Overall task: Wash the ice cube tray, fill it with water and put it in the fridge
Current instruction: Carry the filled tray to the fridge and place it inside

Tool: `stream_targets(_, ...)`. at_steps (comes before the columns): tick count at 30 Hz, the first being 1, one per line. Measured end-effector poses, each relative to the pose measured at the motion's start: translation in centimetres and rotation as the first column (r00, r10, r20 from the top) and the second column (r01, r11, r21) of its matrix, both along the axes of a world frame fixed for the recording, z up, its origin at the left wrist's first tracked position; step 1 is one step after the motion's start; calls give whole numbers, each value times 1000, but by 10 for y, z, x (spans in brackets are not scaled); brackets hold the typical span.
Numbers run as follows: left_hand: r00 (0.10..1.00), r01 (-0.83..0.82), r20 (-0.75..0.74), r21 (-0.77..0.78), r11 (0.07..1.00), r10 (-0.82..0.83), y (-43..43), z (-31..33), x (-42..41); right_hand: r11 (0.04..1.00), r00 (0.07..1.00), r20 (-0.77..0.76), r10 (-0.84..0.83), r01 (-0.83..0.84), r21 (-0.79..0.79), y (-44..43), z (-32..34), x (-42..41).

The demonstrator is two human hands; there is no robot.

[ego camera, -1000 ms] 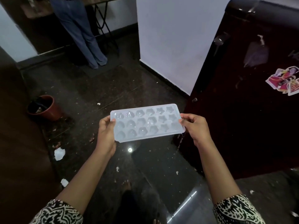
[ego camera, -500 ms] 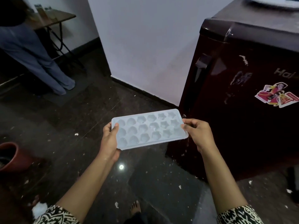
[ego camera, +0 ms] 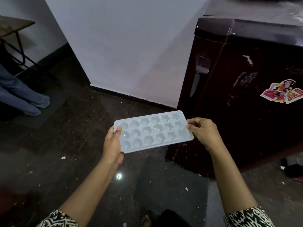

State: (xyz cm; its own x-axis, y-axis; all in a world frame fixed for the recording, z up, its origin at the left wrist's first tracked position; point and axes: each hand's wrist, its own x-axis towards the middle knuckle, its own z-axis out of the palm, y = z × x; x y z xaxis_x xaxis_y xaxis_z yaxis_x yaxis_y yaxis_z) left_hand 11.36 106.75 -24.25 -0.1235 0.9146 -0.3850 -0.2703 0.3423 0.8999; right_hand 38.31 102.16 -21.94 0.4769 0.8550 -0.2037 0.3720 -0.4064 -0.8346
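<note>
Both hands are on the tray [ego camera: 153, 131], one at each short end, carrying it flat and level above the dark floor [ego camera: 82, 128]. Left hand [ego camera: 113, 143] grips the near-left end, thumb curled over the rim and palm under the edge. Right hand [ego camera: 204, 131] pinches the right end, fingertips on the rim. The tray's a pale translucent plastic one with three rows of pockets, rounded ones on the left and star shapes toward the right. Can't really tell how much water is in the pockets, they just look glossy. The fridge [ego camera: 246, 95] is right there on the right, dark maroon, door closed, handle [ego camera: 199, 74] on its left edge and a sticker [ego camera: 282, 93] on the front. The tray's right end sits just in front of the fridge's lower left corner.
</note>
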Motion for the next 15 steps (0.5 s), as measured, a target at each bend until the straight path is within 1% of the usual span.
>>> stream_targets(4,1000,19,-6,-14,1000,-20,11,-4,7,1000,991,130,18,-19,5,8,12,10)
stream_targets(7,999,33,1,-10,999,-33,17,-4,14,996,975,223,-10,-10,86,18,27,17)
stream_targets(11,1000,29,9,-6,1000,-29,25,-3,18,964,964,235,-122,60,258,41,52,22)
stream_targets(15,999,9,32,-3,1000,-9,32,0,16,925,937,254,-238,139,354,60,66,21)
